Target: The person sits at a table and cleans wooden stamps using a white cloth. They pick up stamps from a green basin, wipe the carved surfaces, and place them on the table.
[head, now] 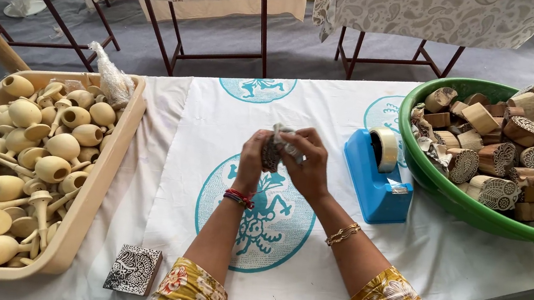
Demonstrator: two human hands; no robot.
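Head view: both hands point(282, 162) clamped together on small carved block point(271, 152), mostly hidden by paper wrap point(285, 140)

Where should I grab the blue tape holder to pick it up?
Probably grip the blue tape dispenser from above, fingers on its two long flat sides, near the middle. The tape roll sits in the far end and the cutter end faces you, so keep off both. The green tub crowds its right side.
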